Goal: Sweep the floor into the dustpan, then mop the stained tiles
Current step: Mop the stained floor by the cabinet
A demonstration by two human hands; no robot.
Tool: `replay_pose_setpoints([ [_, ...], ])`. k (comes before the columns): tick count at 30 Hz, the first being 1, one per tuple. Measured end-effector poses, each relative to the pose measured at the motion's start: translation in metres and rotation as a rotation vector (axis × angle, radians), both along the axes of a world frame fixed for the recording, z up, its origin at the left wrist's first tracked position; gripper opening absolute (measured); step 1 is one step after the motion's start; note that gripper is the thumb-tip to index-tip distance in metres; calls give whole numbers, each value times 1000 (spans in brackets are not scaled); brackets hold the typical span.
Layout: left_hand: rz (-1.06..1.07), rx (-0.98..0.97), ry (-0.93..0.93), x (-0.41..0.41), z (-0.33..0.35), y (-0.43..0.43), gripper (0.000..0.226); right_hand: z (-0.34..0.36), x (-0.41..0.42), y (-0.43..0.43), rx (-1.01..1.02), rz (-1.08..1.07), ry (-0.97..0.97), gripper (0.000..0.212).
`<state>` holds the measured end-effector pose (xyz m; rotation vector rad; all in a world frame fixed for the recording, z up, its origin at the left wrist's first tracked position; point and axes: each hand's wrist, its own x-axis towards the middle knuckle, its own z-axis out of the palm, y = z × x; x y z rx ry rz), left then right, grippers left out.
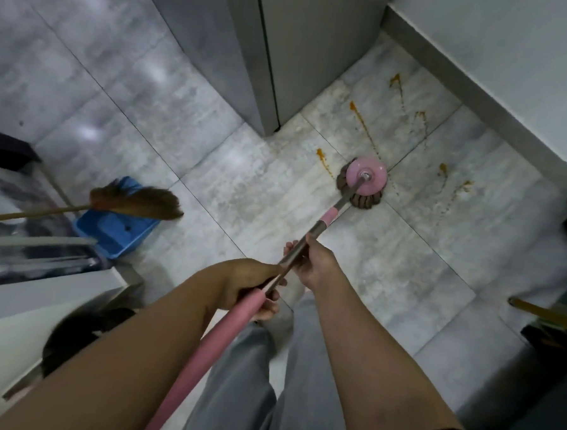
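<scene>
The mop (323, 223) was a thin metal pole with a long pink foam sleeve at the near end, 1 short pink collar farther along, and a round pink cap over a ring of damp brown strands at the mop head (365, 182). The head sat flat on the pale grey tiles (244, 180), on a joint between 2 of them, in the corner between the tall grey cabinet (284, 50) and the white wall. At least 5 orange stains (359, 117) surrounded it, and the longest streak ran down to touch the cap's far edge. The pole's long axis slanted from the person's waist, low and to the left, up and to the right, with the head pointing away from them toward the corner. The left hand (250, 287) gripped it where the foam sleeve met bare metal, fingers curled tight around it. The right hand (314, 265) held the bare metal just beyond, fingers wrapped round with the tips showing on the far side. Well off to the left, a brown broom (135, 202) lay with its bristles across the far edge of a blue dustpan (120, 232), its wooden handle running out of view.
</scene>
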<state>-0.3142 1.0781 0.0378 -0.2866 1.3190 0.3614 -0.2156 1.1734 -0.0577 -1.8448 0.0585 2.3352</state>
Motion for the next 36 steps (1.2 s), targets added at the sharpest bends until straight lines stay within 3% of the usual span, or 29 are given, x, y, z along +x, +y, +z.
replay_pose_setpoints([
  [6, 238, 88, -194, 19, -26, 25, 45, -25, 13, 61, 40, -10, -25, 24],
  [10, 284, 108, -325, 26, -37, 21, 61, -41, 20, 74, 73, -36, -46, 25],
  [13, 323, 116, -366, 31, -51, 7, 55, -52, 22, 77, 90, -16, -79, 32],
  [23, 291, 53, -315, 26, -72, -8, 54, -62, -6, 44, 145, 56, -153, 38],
  [36, 203, 42, -180, 45, -123, 25, 59, -121, 0, 82, 184, 210, -349, 43],
])
